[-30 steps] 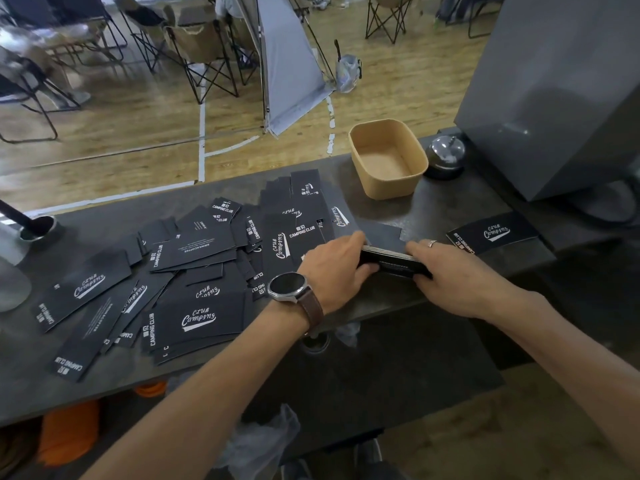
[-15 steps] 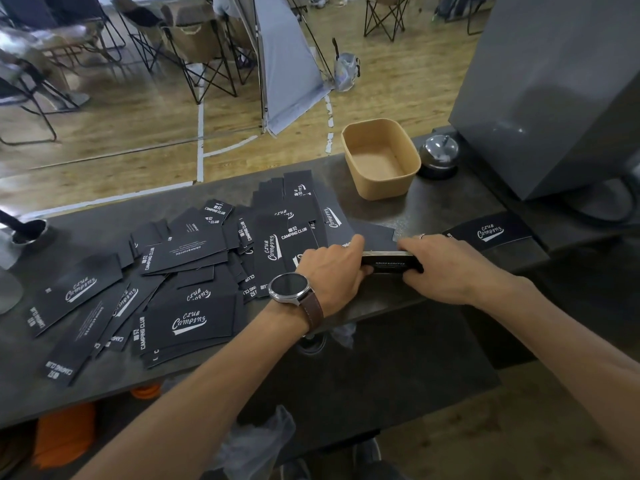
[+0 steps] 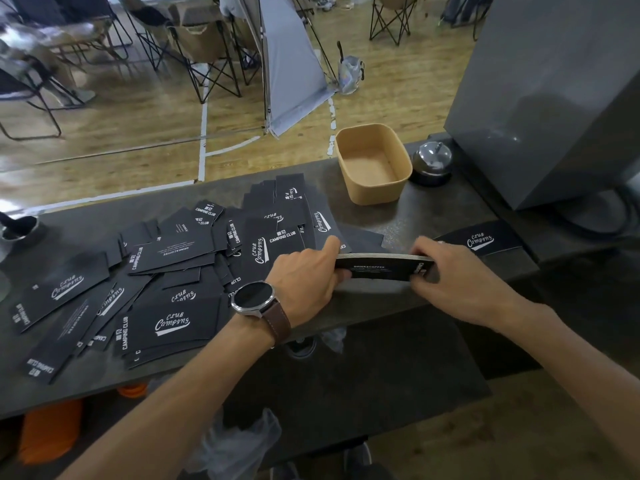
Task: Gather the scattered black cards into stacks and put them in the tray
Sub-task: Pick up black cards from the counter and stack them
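A stack of black cards (image 3: 377, 268) stands on its long edge on the dark counter near the front edge. My left hand (image 3: 308, 275), with a watch on the wrist, grips its left end. My right hand (image 3: 446, 275) grips its right end. Several loose black cards (image 3: 173, 292) with white "Camping Club" print lie spread over the counter to the left. One more black card (image 3: 481, 239) lies alone to the right. The tan tray (image 3: 374, 197) sits behind the stack near the counter's far edge, with nothing in it.
A chrome bell (image 3: 431, 161) sits right of the tray. A large grey box (image 3: 554, 98) fills the right rear. A metal cup (image 3: 17, 228) stands at the far left. The counter (image 3: 433, 216) ends just under my hands; folding chairs stand on the wooden floor beyond.
The stack between my hands has tipped up more onto its edge, showing its printed face. Both hands keep hold of its ends.
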The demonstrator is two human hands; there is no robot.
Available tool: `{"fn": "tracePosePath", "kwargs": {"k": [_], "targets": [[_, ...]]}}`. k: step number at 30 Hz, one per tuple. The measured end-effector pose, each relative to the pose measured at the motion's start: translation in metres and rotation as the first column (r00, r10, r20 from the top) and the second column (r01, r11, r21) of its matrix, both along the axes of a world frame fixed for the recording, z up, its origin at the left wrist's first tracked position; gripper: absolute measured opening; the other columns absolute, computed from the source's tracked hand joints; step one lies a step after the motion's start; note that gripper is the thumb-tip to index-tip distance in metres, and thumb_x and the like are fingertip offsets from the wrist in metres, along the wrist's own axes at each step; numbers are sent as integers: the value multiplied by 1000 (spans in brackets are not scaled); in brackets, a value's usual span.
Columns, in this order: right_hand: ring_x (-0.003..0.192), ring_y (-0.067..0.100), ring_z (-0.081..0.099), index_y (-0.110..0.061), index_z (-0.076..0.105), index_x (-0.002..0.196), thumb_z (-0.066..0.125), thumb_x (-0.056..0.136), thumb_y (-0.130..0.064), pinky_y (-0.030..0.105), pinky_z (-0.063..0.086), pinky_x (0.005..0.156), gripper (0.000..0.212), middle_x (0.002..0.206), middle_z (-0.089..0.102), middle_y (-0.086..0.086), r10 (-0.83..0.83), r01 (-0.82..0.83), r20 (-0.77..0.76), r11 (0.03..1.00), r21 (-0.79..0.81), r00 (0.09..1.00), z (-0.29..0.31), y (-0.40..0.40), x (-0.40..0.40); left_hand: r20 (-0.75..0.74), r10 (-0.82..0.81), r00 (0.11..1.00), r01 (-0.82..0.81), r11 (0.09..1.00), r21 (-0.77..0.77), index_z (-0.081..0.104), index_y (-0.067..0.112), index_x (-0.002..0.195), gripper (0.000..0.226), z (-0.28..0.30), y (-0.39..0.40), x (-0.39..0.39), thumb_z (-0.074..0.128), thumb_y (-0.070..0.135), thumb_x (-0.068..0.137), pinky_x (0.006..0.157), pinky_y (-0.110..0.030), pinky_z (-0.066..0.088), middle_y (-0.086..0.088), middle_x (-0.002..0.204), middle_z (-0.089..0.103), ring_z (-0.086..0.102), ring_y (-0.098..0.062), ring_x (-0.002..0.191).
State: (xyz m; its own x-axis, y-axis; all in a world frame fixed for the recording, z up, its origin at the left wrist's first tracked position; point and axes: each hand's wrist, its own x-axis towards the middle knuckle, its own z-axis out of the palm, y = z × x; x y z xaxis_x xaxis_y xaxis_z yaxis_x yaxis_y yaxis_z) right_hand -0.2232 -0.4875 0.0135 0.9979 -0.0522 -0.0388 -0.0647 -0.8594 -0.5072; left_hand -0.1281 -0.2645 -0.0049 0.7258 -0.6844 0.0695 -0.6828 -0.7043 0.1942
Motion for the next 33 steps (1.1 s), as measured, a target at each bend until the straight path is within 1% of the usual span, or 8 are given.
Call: {"fn": "tracePosePath", "kwargs": {"k": [8,12,17,19,23,26,30,33], "targets": [[72,6,62,-31,51,86,70,85,-21,33,56,65,22,81,62,-7,-4,6,-85,1000,20,996,1,5,-19,110,-75,991,76,997,-6,26,21,94,30,6,-8,-6,43,46,98,55,-36,38,2,83,62,63,-30,74],[70,21,60,-23,50,86,62,89,-25,50,53,68,13,78,61,1,-78,66,-179,995,-72,981,-2,19,-18,28,-52,998,57,970,-235,36,22,99,28,6,-8,-2,56,40,92,61,-39,46,4,84,60,60,-24,73],[57,15,59,-12,54,107,55,94,-8,29,46,48,14,84,63,10,-206,339,-316,823,455,926,2,31,-19,-257,38,966,-182,805,-565,43,21,97,30,1,-8,-15,68,34,87,63,-25,48,5,79,63,59,-6,67],[57,23,53,-8,52,107,51,93,-2,31,35,46,15,82,61,17,-226,403,-363,735,546,904,4,36,-18,-501,49,864,-368,740,-563,52,19,86,34,2,-15,-17,64,51,85,70,-32,56,1,79,68,67,-11,72],[59,24,54,-16,56,99,50,94,-7,36,45,52,12,76,60,10,-211,334,-289,803,494,934,1,46,-12,-850,-103,516,-597,668,-444,68,9,91,70,11,-39,-18,64,75,68,88,-51,55,-10,89,74,71,-30,90],[67,19,59,-21,56,96,54,92,-18,49,55,73,6,79,61,2,-159,265,-279,877,401,947,-6,42,-7,-866,-65,496,-610,684,-401,69,6,94,73,17,-58,-16,70,72,63,87,-51,56,-11,88,75,72,-28,88],[70,12,70,-28,54,108,67,88,-41,32,58,66,27,90,68,0,-16,167,-348,898,407,938,3,18,-7,-904,-121,410,-624,686,-374,64,4,98,37,22,-75,-13,69,39,86,85,-49,57,-10,91,73,72,-27,88],[76,8,70,-33,56,105,70,75,-62,37,59,75,44,97,67,-5,95,62,-363,916,397,927,7,-15,-11,-907,-197,373,-562,730,-389,58,2,102,30,35,-81,-9,64,30,92,83,-44,58,-13,93,64,66,-26,86]]}}
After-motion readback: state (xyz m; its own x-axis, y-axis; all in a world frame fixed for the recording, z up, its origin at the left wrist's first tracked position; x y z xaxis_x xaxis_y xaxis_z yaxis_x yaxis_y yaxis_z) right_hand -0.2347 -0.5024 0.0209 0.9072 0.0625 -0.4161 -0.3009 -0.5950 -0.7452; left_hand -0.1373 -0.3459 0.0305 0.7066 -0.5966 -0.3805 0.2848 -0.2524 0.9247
